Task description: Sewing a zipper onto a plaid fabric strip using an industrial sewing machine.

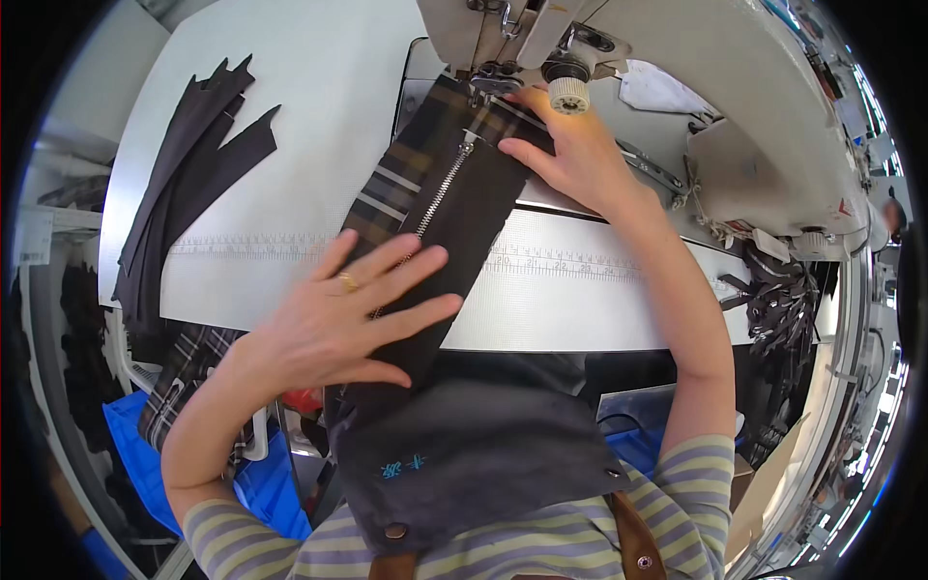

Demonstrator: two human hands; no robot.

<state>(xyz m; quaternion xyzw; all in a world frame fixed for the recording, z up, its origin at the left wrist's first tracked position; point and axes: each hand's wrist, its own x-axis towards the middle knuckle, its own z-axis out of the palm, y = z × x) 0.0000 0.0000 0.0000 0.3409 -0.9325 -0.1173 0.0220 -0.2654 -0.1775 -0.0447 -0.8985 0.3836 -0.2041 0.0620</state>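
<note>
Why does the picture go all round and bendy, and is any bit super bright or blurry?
Head view: the fisheye lens bends straight edges toward the black rim; head view: a warm yellow glow lights the right hand; head view: the silver zipper looks clear; head view: white lights glare at the right rim, where background things look smeary.

Room between black strips [179, 184] and zippered panel [478, 208], machine [788, 145] rightward

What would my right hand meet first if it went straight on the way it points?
Your right hand would likely meet the presser foot first, close on its left, though depth there is unclear.
</note>
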